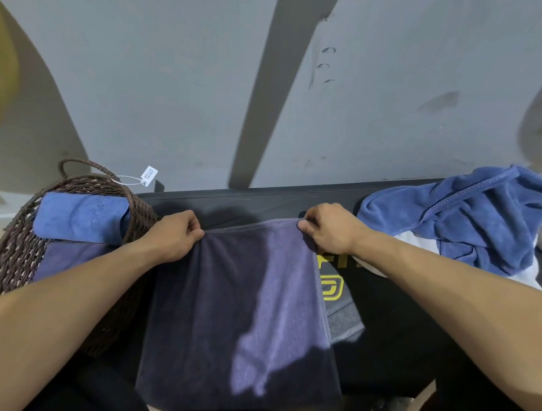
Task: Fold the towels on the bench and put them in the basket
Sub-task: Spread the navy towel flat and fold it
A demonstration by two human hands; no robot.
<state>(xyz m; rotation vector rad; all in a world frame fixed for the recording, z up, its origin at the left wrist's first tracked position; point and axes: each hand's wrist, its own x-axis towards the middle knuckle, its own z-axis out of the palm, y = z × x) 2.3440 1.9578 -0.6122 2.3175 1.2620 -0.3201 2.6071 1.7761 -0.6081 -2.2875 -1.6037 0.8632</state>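
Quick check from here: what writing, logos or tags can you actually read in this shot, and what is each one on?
"OGA": embossed on the folded blue towel in the basket; any letter before it is hidden.
Yellow lettering and logo on the black bench: mostly covered by the purple towel, not readable.
White tag tied to the basket handle: print too small to read.

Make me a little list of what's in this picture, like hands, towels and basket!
left hand: pinching the top left corner of the purple towel
right hand: pinching the top right corner of the same towel
purple towel: held spread out, hanging down over the bench
basket: brown wicker, on the left, with a folded blue towel on top inside
blue towel pile: crumpled on the bench at right, not folded
tag: white, tied to the basket handle
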